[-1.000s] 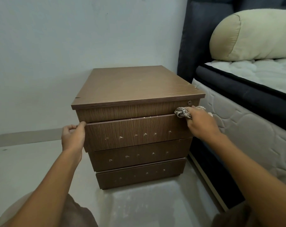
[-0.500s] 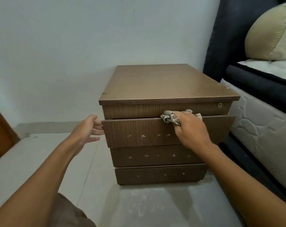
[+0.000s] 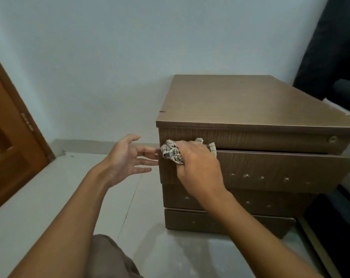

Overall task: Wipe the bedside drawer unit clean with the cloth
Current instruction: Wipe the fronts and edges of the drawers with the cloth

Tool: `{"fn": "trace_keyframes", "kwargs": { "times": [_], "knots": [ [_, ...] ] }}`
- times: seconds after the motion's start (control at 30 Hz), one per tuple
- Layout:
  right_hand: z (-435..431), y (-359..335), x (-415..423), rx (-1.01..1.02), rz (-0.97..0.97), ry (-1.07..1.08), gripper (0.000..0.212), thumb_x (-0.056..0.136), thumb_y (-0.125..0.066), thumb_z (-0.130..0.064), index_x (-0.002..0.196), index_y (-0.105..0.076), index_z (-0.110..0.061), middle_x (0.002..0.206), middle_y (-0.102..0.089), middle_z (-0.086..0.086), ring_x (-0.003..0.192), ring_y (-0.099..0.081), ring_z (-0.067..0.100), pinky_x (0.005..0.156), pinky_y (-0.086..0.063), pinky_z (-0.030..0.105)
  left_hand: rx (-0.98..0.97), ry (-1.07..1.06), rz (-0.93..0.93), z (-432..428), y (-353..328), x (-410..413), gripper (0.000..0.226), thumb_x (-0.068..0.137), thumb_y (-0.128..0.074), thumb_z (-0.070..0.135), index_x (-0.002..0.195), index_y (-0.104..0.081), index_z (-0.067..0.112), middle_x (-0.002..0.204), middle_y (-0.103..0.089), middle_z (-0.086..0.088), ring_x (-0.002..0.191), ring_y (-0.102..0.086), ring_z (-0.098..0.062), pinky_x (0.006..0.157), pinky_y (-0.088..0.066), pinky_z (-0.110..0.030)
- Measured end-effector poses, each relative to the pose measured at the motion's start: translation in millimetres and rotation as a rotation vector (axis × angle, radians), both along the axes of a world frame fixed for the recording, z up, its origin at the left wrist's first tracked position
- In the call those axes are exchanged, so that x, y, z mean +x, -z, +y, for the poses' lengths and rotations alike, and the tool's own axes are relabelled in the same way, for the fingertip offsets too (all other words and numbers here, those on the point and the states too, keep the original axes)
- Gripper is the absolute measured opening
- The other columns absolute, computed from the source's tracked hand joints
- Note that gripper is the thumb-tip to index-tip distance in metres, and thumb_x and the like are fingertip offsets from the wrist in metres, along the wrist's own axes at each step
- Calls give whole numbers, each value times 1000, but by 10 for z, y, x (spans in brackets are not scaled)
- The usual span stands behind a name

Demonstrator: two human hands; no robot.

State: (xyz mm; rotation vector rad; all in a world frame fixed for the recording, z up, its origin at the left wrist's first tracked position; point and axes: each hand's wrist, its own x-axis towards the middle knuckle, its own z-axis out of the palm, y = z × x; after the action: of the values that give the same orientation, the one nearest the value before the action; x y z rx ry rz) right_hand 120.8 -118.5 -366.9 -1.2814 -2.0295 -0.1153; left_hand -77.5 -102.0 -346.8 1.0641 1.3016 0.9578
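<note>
So, the bedside drawer unit (image 3: 240, 101) is parked on the floor (image 3: 49, 197) against the wall (image 3: 90, 57), with the dark bed (image 3: 330, 57) just beside it on the right. 3 drawers are stacked in the front. The top drawer (image 3: 280, 169) is pulled out a little, which is why its upper edge is exposed at all.

The cloth (image 3: 173, 151), a checked rag, is scrunched into a wad and clenched in the right hand (image 3: 198, 169), fingers curled round it. It's pressed onto the left end of that upper edge, right at the corner, with bits of it poking out on both sides of the knuckles. A wad like that is probably used so the narrow lip and the gap above it can be reached, tbh.

The left hand (image 3: 122, 159) is released, nothing held. Its fingers are straight and splayed, with the tips laid at the left side of the drawer front, just beside the cloth. It looks like the drawer is being steadied there so it isn't shoved back in or sideways by the wiping pressure.

Judging by where the rag is, only the edge of drawer 1 is being dealt with. The other 2 fronts and the flat top can't be called done or not from here. Rows of small pale marks are seen on the drawer fronts. A brown door (image 3: 7, 149) is off to the left, well apart.
</note>
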Motion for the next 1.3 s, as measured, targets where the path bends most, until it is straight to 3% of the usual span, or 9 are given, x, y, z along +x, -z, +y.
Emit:
{"fn": "trace_keyframes", "kwargs": {
  "times": [0.3,0.43,0.57,0.73,0.87,0.97,1.1,1.2,1.3],
  "knots": [
    [-6,-158,-128,5,-148,-404,51,84,-59,-12,133,-53,-23,130,-62,-3,121,-55,15,93,-46,31,-61,-70,-236,7,108,-148,74,96,-14,56,135,-49,3,120,-65,-27,107,-63,-37,104,-40,-56],
    [-36,-76,167,159,26,-133,54,77,-66,-8,129,-59,-18,121,-67,-1,110,-61,16,81,-52,32,-72,-68,-255,3,134,-171,66,97,-15,55,128,-49,8,119,-65,-29,112,-64,-40,103,-41,-57],
    [67,83,140,143,-18,80,55,66,-67,4,118,-65,-14,114,-71,6,112,-63,26,91,-49,38,-71,-65,-239,17,162,-157,60,99,-18,47,123,-55,7,116,-68,-26,111,-65,-37,101,-44,-57],
    [119,173,-282,114,15,-46,47,79,-49,-7,123,-62,-16,123,-66,2,120,-57,24,102,-45,42,-78,-52,-269,16,199,-163,58,99,-17,44,125,-55,9,119,-67,-24,111,-65,-35,101,-44,-57],
    [-7,151,-366,71,-24,-284,46,79,-64,-6,123,-60,-21,122,-65,-2,116,-57,16,92,-48,34,-66,-63,-276,22,188,-140,58,100,-17,43,117,-61,8,111,-68,-25,94,-66,-33,85,-51,-48],
    [-136,219,-237,134,-19,-369,55,74,-75,-10,127,-60,-18,123,-66,-1,115,-60,15,93,-49,29,-37,-109,-130,24,173,-89,50,102,-26,42,112,-63,10,109,-68,-25,90,-66,-33,76,-53,-43],
    [-35,218,-77,280,192,-98,49,80,-64,-3,127,-62,-13,131,-62,1,123,-57,17,99,-46,30,111,-128,290,39,236,-9,26,100,-49,30,113,-69,21,100,-75,-3,91,-72,-17,89,-56,-39],
    [82,234,-110,218,89,-40,58,72,-56,8,126,-63,-14,131,-62,1,127,-53,21,102,-46,41,141,-18,370,20,249,53,23,98,-57,23,117,-68,26,102,-75,5,93,-72,-10,89,-54,-33],
    [100,294,-200,162,1,-229,59,69,-61,9,124,-63,-13,130,-62,3,128,-51,21,108,-38,35,162,39,453,-21,246,81,18,93,-63,12,101,-75,21,96,-76,2,92,-71,-13,89,-55,-37]
  ]
}}
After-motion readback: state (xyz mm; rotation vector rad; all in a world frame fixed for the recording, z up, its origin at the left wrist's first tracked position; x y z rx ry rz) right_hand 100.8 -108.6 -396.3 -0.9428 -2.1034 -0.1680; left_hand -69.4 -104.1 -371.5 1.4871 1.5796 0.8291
